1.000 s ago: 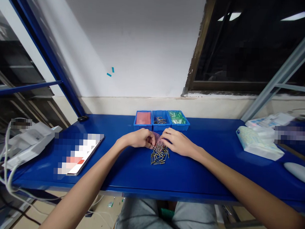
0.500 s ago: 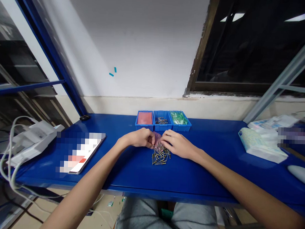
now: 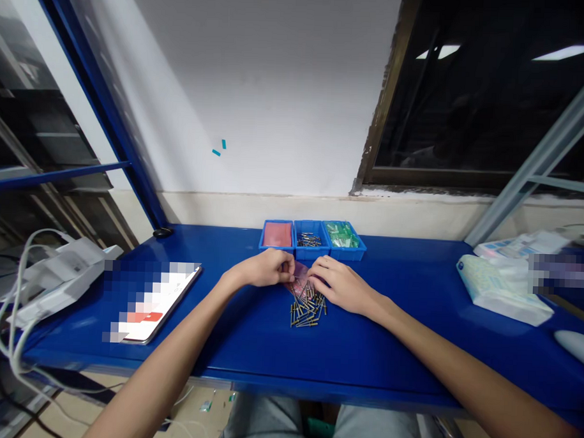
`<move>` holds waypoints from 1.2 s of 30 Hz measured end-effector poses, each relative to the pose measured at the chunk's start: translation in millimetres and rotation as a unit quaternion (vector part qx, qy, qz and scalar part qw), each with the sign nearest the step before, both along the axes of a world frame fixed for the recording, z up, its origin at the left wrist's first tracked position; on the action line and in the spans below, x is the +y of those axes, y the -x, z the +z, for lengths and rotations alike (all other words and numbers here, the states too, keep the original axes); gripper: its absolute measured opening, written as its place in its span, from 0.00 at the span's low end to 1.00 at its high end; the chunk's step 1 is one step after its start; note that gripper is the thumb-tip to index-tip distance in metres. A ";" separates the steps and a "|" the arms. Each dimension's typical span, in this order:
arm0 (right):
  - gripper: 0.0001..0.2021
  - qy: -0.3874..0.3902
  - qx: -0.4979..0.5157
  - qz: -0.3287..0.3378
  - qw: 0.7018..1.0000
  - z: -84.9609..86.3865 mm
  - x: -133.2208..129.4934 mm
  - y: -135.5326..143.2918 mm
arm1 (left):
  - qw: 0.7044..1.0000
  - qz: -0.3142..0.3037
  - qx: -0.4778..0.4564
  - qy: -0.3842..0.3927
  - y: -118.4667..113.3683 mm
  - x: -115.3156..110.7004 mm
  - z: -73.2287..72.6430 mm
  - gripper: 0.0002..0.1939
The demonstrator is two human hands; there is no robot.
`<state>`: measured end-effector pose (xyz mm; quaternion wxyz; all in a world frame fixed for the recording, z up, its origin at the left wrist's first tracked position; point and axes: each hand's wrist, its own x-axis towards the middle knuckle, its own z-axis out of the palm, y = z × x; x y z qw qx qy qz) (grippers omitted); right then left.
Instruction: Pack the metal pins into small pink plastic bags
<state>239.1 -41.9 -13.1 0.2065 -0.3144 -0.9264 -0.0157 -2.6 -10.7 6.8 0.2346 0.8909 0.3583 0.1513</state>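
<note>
A small pink plastic bag (image 3: 300, 274) lies between my two hands, over the far side of a loose pile of blind rivets (image 3: 308, 309). The closed fingers of my left hand (image 3: 270, 267) pinch the bag's left edge. My right hand (image 3: 336, 282) rests at the bag's right side, fingers curled and thumb low beside the rivets; what its fingertips hold is hidden. Beyond the hands stand three joined blue bins: the left bin (image 3: 263, 247) with flat pink bags (image 3: 278, 234), the middle bin (image 3: 312, 253) with more rivets (image 3: 309, 240), the right bin (image 3: 351, 253) with green packets (image 3: 342, 235).
A tablet or phone with a blurred screen (image 3: 147, 326) lies left on the blue table (image 3: 378, 356). White power strips with cables (image 3: 62, 287) sit at the far left. To the right are a soft tissue pack (image 3: 500, 293) and a white rounded object (image 3: 575, 345). A wall closes the back.
The view has tilted up slightly, so everything sits lower. My hands have drawn slightly apart, and more of the pink bag shows between them. The rivet pile stays put.
</note>
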 end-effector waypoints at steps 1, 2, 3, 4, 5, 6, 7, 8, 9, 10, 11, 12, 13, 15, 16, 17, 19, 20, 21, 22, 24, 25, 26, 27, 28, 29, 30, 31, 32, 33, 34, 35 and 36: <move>0.12 -0.001 0.003 -0.001 1.000 -0.9 0.6 -0.2 | 1.000 0.007 -0.005 -0.012 -0.5 0.4 -0.9 0.03; 0.11 -0.001 0.007 -0.002 1.000 -2.3 1.3 -0.3 | 1.000 0.013 -0.012 -0.021 -1.5 0.5 -1.7 0.03; 0.11 -0.001 0.013 -0.004 1.000 -4.0 2.2 -0.2 | 0.999 0.018 -0.020 -0.027 -2.9 0.2 -2.3 0.03; 0.10 -0.001 0.021 -0.010 1.000 -6.0 3.1 0.1 | 0.999 0.021 -0.027 -0.029 -4.8 -0.3 -2.8 0.03; 0.10 -0.001 0.032 -0.019 0.999 -8.1 3.9 0.7 | 0.999 0.022 -0.033 -0.029 -6.9 -1.1 -3.0 0.03; 0.09 -0.001 0.045 -0.032 0.998 -10.2 4.6 1.5 | 0.999 0.020 -0.040 -0.031 -9.1 -2.1 -3.2 0.03; 0.09 -0.002 0.056 -0.046 0.997 -12.0 5.0 2.4 | 0.998 0.017 -0.047 -0.035 -11.4 -3.0 -3.4 0.03; 0.09 -0.002 0.064 -0.058 0.996 -13.4 5.2 3.4 | 0.998 0.013 -0.055 -0.041 -13.6 -4.0 -3.6 0.04; 0.09 -0.003 0.068 -0.067 0.995 -14.3 5.3 4.4 | 0.997 0.008 -0.064 -0.046 -15.5 -4.9 -3.9 0.04; 0.09 -0.003 0.068 -0.073 0.995 -14.6 5.1 5.2 | 0.996 0.004 -0.073 -0.052 -17.2 -5.6 -4.3 0.04; 0.08 -0.002 0.066 -0.075 0.995 -14.3 4.9 5.8 | 0.995 0.002 -0.082 -0.058 -18.6 -6.2 -4.7 0.04; 0.08 -0.001 0.064 -0.076 0.995 -13.6 4.7 6.1 | 0.994 0.001 -0.090 -0.063 -19.9 -6.8 -5.2 0.04; 0.08 -0.001 0.066 -0.078 0.995 -12.7 4.6 6.2 | 0.993 0.002 -0.097 -0.068 -20.9 -7.4 -5.7 0.04; 0.08 -0.003 0.076 -0.080 0.994 -10.7 4.5 6.1 | 0.990 0.006 -0.108 -0.085 -22.9 -8.7 -6.5 0.04; 0.09 -0.003 0.083 -0.079 0.993 -10.1 4.6 6.1 | 0.989 0.009 -0.114 -0.097 -24.0 -9.3 -6.9 0.04; 0.08 -0.001 0.090 -0.076 0.993 -9.7 4.6 6.3 | 0.986 0.011 -0.119 -0.113 -25.1 -10.0 -7.2 0.04; 0.09 0.014 0.113 -0.071 0.991 -9.8 4.6 7.4 | 0.980 0.010 -0.130 -0.153 -27.5 -11.1 -7.6 0.05; 0.09 0.028 0.130 -0.068 0.989 -10.2 4.5 8.3 | 0.976 0.005 -0.131 -0.174 -28.7 -11.5 -7.6 0.06; 0.10 0.044 0.152 -0.068 0.985 -10.6 4.4 9.3 | 0.973 -0.002 -0.130 -0.191 -29.7 -11.8 -7.6 0.06; 0.10 0.061 0.175 -0.067 0.980 -10.9 4.2 10.3 | 0.971 -0.009 -0.125 -0.206 -30.4 -12.0 -7.5 0.07; 0.09 0.090 0.218 -0.067 0.969 -10.8 3.8 12.0 | 0.968 -0.020 -0.109 -0.227 -30.9 -12.3 -7.2 0.08; 0.09 0.101 0.234 -0.067 0.965 -10.4 3.6 12.6 | 0.966 -0.020 -0.103 -0.236 -30.7 -12.4 -7.0 0.08; 0.08 0.109 0.247 -0.066 0.961 -9.7 3.4 13.1 | 0.965 -0.018 -0.097 -0.244 -30.2 -12.5 -7.0 0.08; 0.08 0.114 0.257 -0.066 0.957 -8.8 3.1 13.3 | 0.963 -0.014 -0.093 -0.253 -29.6 -12.7 -7.0 0.08; 0.08 0.117 0.263 -0.065 0.955 -7.8 2.7 13.5 | 0.961 -0.008 -0.089 -0.261 -28.9 -13.0 -7.2 0.08; 0.09 0.118 0.266 -0.064 0.954 -6.8 2.2 13.6 | 0.960 -0.003 -0.086 -0.267 -28.2 -13.3 -7.3 0.08; 0.09 0.118 0.267 -0.063 0.954 -5.7 1.7 13.6 | 0.959 0.003 -0.082 -0.271 -27.7 -13.5 -7.6 0.08; 0.10 0.118 0.268 -0.062 0.954 -4.5 1.1 13.6 | 0.958 0.009 -0.079 -0.277 -27.2 -13.8 -7.8 0.08; 0.11 0.118 0.268 -0.061 0.954 -3.4 0.4 13.6 | 0.956 0.015 -0.077 -0.283 -26.9 -13.8 -8.0 0.08; 0.12 0.118 0.270 -0.060 0.954 -2.4 -0.2 13.6 | 0.954 0.020 -0.075 -0.291 -26.8 -13.7 -8.2 0.08; 0.13 0.119 0.273 -0.058 0.953 -1.5 -0.7 13.5 | 0.951 0.024 -0.075 -0.298 -26.7 -13.4 -8.4 0.08; 0.13 0.124 0.277 -0.055 0.951 -0.9 -1.0 13.4 | 0.950 0.026 -0.076 -0.303 -26.7 -12.9 -8.6 0.09; 0.14 0.131 0.283 -0.051 0.949 -0.5 -1.0 13.2 | 0.949 0.027 -0.078 -0.304 -26.9 -12.2 -8.8 0.09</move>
